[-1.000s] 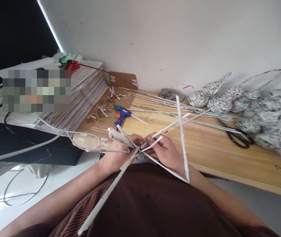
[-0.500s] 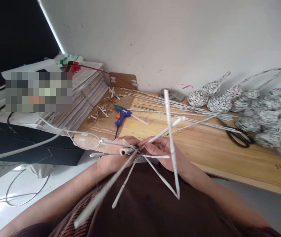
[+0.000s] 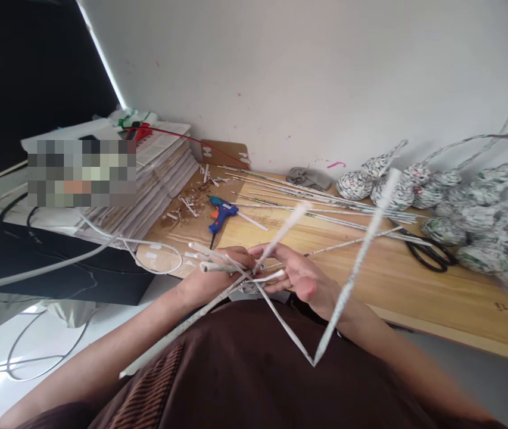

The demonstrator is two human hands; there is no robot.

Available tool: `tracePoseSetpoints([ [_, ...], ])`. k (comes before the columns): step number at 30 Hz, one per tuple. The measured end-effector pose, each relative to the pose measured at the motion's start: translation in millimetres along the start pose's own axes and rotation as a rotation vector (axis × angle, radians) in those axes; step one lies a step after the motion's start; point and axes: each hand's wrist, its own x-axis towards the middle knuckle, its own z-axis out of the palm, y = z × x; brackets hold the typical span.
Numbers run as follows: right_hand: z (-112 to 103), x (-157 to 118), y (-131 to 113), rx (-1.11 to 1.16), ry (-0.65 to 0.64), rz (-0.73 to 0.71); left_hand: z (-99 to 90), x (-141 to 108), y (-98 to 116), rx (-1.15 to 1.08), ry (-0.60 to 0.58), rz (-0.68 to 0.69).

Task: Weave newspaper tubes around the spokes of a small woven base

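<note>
Close to my body is a small woven newspaper piece (image 3: 250, 288), with several rolled paper tubes sticking out around it. My left hand (image 3: 218, 277) is wrapped round its left side, and some fingers are hidden behind the tubes. On the other side, my right hand (image 3: 301, 275) has its palm turned up and its thumb spread away, while its fingertips rest by the weave. One long paper tube (image 3: 358, 262) is bent sharply near my shirt and rises in front of my right wrist.
A blue glue gun (image 3: 222, 214) lies on the cardboard among paper scraps. Loose paper tubes (image 3: 289, 192) and black-handled scissors (image 3: 432, 253) are on the wooden table (image 3: 396, 280). Woven gourd shapes (image 3: 392, 192) crowd the right. Stacked paper (image 3: 164, 173) and cables stand left.
My right thumb has lifted off the tubes and the right hand has opened. The bent tube's upper end has swung right. Tubes on the left have shifted as the piece turned.
</note>
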Motion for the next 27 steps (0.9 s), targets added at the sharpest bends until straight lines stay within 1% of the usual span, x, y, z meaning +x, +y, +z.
tracePoseSetpoints([
  [1,-1,-2,-3,0.0,-0.017,-0.012,1.5,0,-1,0.017,0.003,-0.004],
  [2,-3,-5,-7,-0.006,-0.021,-0.034,2.9,0,-2,0.042,0.033,-0.013],
  [3,-4,-7,-12,-0.012,-0.011,-0.062,4.1,0,-3,0.076,0.091,-0.027],
  [5,-8,-9,-21,-0.001,0.045,-0.126,5.7,0,-3,0.14,0.257,-0.067],
  [7,-13,-6,-22,0.009,0.167,-0.162,6.3,2,-4,0.155,0.405,-0.116],
  [9,-17,3,-14,-0.058,0.344,-0.138,7.1,5,-6,0.152,0.476,-0.152],
  [10,-18,10,-6,-0.127,0.409,-0.115,7.9,7,-7,0.15,0.493,-0.164],
  [11,-18,17,3,-0.175,0.4,-0.084,9.0,9,-9,0.152,0.502,-0.174],
  [12,-17,23,13,-0.204,0.359,-0.08,10.2,11,-11,0.153,0.509,-0.184],
  [13,-16,29,22,-0.225,0.348,-0.086,11.5,12,-12,0.147,0.511,-0.192],
  [16,-10,37,41,-0.406,0.386,-0.155,14.0,14,-17,0.074,0.513,-0.211],
  [19,-5,37,44,-0.585,0.383,-0.237,13.8,14,-20,-0.035,0.516,-0.238],
  [21,-5,36,44,-0.646,0.387,-0.274,13.5,15,-22,-0.097,0.504,-0.262],
  [23,-5,37,46,-0.658,0.432,-0.281,14.5,17,-22,-0.189,0.483,-0.278],
  [27,-7,43,53,-0.654,0.55,-0.288,18.8,22,-23,-0.538,0.488,-0.375],
])
